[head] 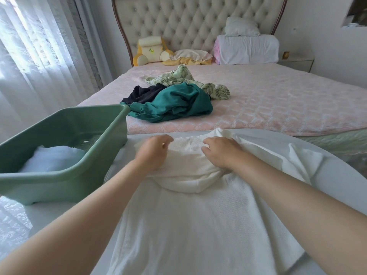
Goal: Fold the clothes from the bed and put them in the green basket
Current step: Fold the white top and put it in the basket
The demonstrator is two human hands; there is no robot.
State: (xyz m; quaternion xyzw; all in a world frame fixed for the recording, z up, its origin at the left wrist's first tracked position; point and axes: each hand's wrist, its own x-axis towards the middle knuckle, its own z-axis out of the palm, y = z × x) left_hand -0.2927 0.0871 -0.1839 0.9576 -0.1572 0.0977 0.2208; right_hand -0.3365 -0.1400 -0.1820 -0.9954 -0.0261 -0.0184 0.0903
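A white ribbed garment (184, 219) lies spread in front of me on a white surface at the foot of the bed. Its far end is bunched up under my hands. My left hand (153, 152) pinches the bunched cloth on the left with curled fingers. My right hand (221, 152) grips the cloth on the right, fingers curled into a fold. The green basket (65, 175) stands at my left and holds a pale folded item (53, 160). On the pink bed (278, 104) lie a teal garment (178, 105), a black garment (144, 94) and a leaf-print garment (182, 78).
A tufted headboard (188, 22) stands at the far end, with a yellow plush toy (151, 51), pillows and a folded white duvet (248, 48). White curtains (35, 56) hang along the left. A bedside table (296, 61) sits at the far right.
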